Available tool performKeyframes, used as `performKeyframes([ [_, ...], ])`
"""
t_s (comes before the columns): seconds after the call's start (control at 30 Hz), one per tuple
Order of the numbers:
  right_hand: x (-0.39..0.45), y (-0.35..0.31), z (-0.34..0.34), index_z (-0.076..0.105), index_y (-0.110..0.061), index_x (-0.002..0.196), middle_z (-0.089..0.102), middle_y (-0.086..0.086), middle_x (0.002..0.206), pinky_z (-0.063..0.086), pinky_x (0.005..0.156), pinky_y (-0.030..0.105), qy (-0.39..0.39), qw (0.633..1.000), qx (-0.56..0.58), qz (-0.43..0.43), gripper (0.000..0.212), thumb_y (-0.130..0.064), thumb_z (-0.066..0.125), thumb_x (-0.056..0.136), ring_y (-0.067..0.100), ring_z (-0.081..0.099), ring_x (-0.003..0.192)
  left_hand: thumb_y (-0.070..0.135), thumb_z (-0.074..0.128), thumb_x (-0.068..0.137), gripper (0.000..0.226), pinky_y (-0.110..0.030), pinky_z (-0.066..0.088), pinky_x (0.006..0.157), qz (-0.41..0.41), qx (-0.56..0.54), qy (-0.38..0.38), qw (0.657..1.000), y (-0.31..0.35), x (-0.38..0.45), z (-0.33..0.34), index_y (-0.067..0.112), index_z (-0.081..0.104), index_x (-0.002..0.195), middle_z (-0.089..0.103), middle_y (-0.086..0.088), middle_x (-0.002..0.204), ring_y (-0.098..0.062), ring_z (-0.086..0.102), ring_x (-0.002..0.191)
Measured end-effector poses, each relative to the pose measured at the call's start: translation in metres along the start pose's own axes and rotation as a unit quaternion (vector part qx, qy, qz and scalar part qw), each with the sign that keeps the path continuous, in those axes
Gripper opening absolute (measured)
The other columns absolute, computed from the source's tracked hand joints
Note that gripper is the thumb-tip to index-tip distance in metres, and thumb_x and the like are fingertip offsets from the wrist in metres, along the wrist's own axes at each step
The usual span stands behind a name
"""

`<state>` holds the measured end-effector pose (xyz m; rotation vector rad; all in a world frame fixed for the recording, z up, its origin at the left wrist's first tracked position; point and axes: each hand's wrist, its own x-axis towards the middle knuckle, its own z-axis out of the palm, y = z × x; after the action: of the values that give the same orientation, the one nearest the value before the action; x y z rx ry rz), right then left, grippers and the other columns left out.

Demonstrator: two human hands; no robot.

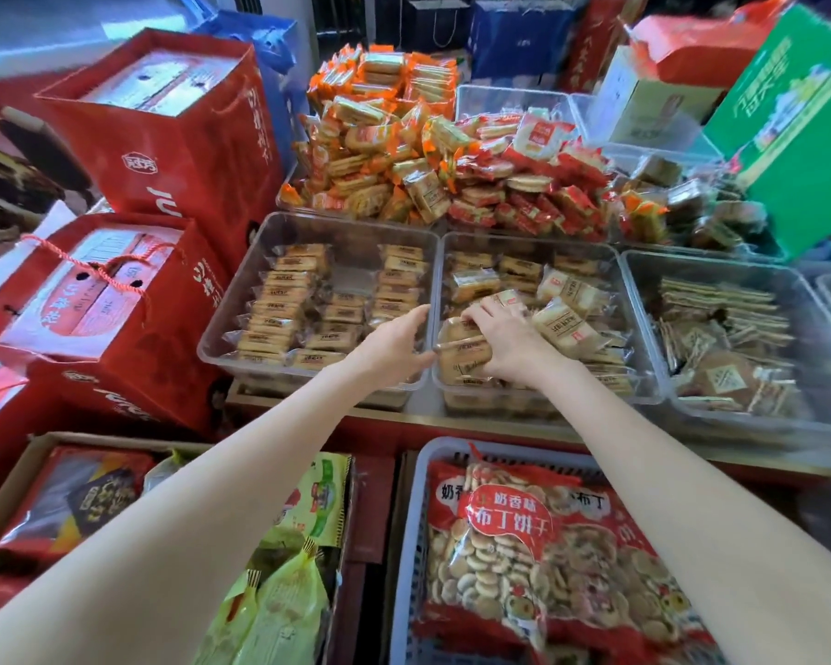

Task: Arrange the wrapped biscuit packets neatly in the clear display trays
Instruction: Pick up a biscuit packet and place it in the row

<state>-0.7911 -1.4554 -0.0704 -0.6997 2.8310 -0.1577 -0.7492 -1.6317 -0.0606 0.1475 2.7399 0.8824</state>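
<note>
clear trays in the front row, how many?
3, side by side: left tray, middle tray, right tray. A further one may be cut off at the right edge.

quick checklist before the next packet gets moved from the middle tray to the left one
1. Right hand has a packet: ok, its fingers curl over a stack of packets at the middle tray's near left corner.
2. Left hand free: cannot tell, it lies at the left tray's right wall, fingers partly hidden.
3. Room in left tray: ok, a bare gap shows between its rows.
4. Left tray rows neat: ok, packets stand in lines.
5. Middle tray tidy: not ok, loose packets lie tilted on top.
</note>
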Motion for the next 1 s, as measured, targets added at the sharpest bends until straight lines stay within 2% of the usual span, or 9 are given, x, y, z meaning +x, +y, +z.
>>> performKeyframes([
  [0.1,0.008,-0.004,-0.006,0.038,-0.017,0.135,0.037,0.003,0.13,0.044,0.091,0.038,0.074,0.994,0.075,-0.008,0.063,-0.005,0.066,0.08,0.029,0.041,0.114,0.017,0.056,0.091,0.063,-0.031,0.042,0.098,-0.001,-0.008,0.012,1.0,-0.011,0.001,-0.008,0.015,0.027,0.147,0.048,-0.009,0.139,-0.023,0.053,0.119],
  [0.2,0.034,-0.024,-0.017,0.034,-0.013,0.14,0.039,0.008,0.133,0.039,0.097,0.04,0.14,0.98,0.139,-0.002,0.07,-0.023,0.072,0.082,0.029,0.043,0.114,0.013,0.052,0.092,0.057,-0.032,0.041,0.098,-0.041,-0.003,0.043,0.998,-0.04,-0.004,-0.022,0.014,0.031,0.145,0.05,-0.011,0.137,-0.025,0.051,0.121],
  [0.37,0.097,-0.085,-0.005,0.02,-0.009,0.147,0.037,0.013,0.138,0.037,0.104,0.044,0.075,0.976,0.204,-0.032,0.077,-0.039,0.06,0.09,0.032,0.041,0.123,0.017,0.044,0.097,0.055,-0.033,0.031,0.107,-0.116,0.065,0.03,0.991,-0.103,-0.014,-0.037,0.01,0.024,0.148,0.037,-0.01,0.148,-0.025,0.038,0.134],
  [0.57,0.141,-0.127,0.041,0.001,-0.023,0.152,0.026,0.012,0.147,0.03,0.105,0.051,0.051,0.993,-0.064,-0.09,0.07,-0.03,0.045,0.098,0.037,0.029,0.13,0.031,0.026,0.103,0.047,-0.034,0.01,0.117,-0.047,0.18,-0.043,0.982,-0.146,-0.016,-0.026,0.012,0.03,0.146,0.024,-0.007,0.155,-0.023,0.016,0.144],
  [0.63,0.146,-0.129,0.049,-0.002,-0.028,0.152,0.021,0.012,0.15,0.026,0.107,0.052,0.064,0.977,-0.15,-0.136,0.072,-0.013,0.041,0.097,0.037,0.025,0.131,0.033,0.023,0.103,0.046,-0.033,0.008,0.117,-0.034,0.206,-0.045,0.977,-0.152,-0.013,-0.022,0.014,0.039,0.142,0.032,-0.005,0.152,-0.022,0.016,0.144],
  [0.7,0.152,-0.129,0.053,-0.005,-0.03,0.151,0.018,0.013,0.15,0.025,0.107,0.051,0.07,0.964,-0.201,-0.161,0.076,-0.005,0.039,0.095,0.038,0.024,0.131,0.036,0.022,0.102,0.049,-0.034,0.018,0.114,-0.003,0.223,-0.016,0.975,-0.156,-0.009,-0.02,0.013,0.055,0.129,0.052,-0.008,0.137,-0.025,0.033,0.137],
  [0.77,0.157,-0.128,0.053,-0.003,-0.031,0.151,0.02,0.014,0.149,0.027,0.105,0.05,0.063,0.966,-0.198,-0.154,0.077,-0.006,0.042,0.095,0.039,0.025,0.13,0.039,0.016,0.097,0.062,-0.035,0.031,0.104,0.037,0.23,0.027,0.972,-0.158,-0.006,-0.023,0.01,0.068,0.11,0.068,-0.01,0.113,-0.028,0.051,0.121],
  [0.87,0.148,-0.117,0.057,0.002,-0.031,0.152,0.024,0.015,0.147,0.029,0.102,0.049,0.043,0.976,-0.154,-0.145,0.075,-0.012,0.046,0.094,0.039,0.028,0.125,0.044,0.01,0.091,0.071,-0.036,0.038,0.094,0.055,0.236,0.038,0.969,-0.163,-0.004,-0.026,0.011,0.073,0.091,0.073,-0.007,0.091,-0.031,0.057,0.104],
  [1.0,0.129,-0.107,0.06,0.009,-0.03,0.151,0.026,0.015,0.145,0.03,0.099,0.048,0.038,0.978,-0.128,-0.159,0.068,-0.021,0.046,0.094,0.038,0.031,0.12,0.043,0.023,0.094,0.057,-0.039,0.038,0.098,0.048,0.215,0.032,0.975,-0.172,-0.009,-0.024,0.015,0.072,0.089,0.072,-0.002,0.091,-0.028,0.053,0.107],
])
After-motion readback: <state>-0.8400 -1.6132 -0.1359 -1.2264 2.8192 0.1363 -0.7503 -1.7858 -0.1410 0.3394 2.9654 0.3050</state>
